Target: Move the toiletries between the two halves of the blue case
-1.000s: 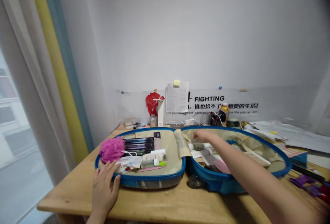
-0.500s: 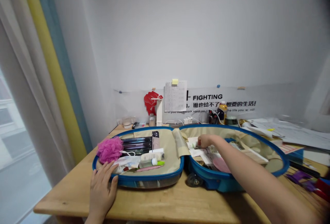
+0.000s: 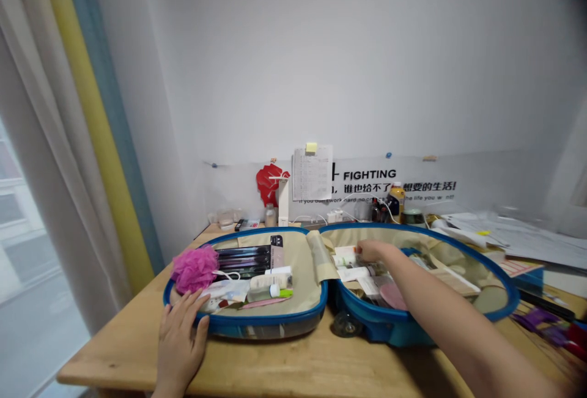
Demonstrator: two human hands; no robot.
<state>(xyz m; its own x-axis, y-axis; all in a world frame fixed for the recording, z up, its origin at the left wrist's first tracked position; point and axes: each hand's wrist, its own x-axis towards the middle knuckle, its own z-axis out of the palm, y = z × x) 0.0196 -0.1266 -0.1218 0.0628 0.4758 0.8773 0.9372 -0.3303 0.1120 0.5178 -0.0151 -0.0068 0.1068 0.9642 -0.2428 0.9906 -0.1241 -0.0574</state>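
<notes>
An open suitcase with blue edging (image 3: 293, 320) lies spread on the wooden table. My left hand (image 3: 181, 327) rests with fingers apart on the left half's front rim, close to a pink bath puff (image 3: 195, 269). Beside the puff lie a pack of dark pens (image 3: 243, 258), a clear bottle with a white cap (image 3: 260, 292) and a cream-coloured bottle (image 3: 268, 280). My right hand (image 3: 370, 250) reaches into the right half with curled fingers, next to a white tube (image 3: 343, 260). Its fingertips are hidden. A pink round item (image 3: 392, 295) and papers (image 3: 355, 273) lie below that arm.
Behind the suitcase stand a white lamp (image 3: 283, 201), a small jar (image 3: 269, 214) and a yellow bottle (image 3: 397, 197). Papers (image 3: 509, 236) spread over the right side. Purple scissors-like handles (image 3: 536, 318) lie at the right. A curtain (image 3: 92, 141) hangs at the left.
My right hand has shifted slightly to the right within the suitcase, and more of the white tube shows. My left hand stays on the rim.
</notes>
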